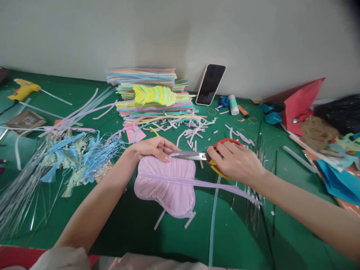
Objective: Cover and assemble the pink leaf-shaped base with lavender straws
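My left hand point(154, 147) pinches the upper edge of a lilac shape made of pipe cleaners point(168, 187), with rounded lobes and a band across its middle. A long lilac tail point(227, 187) runs from that band to the right, below my other hand. In my right hand point(239, 161) are scissors point(194, 155) with red and yellow handles. Their blades lie along the top edge of the lilac shape, the tips close to my left thumb. Whether the blades are cutting anything cannot be made out. Two short lilac ends stick out at the bottom of the shape.
Bundles of pastel pipe cleaners point(143, 77) and lilac offcuts point(194, 131) lie ahead. A phone point(210, 84) leans on the wall. Blue tassels point(84, 153) and a yellow glue gun point(25, 89) are at left; red paper point(303, 105) and blue paper point(340, 183) at right.
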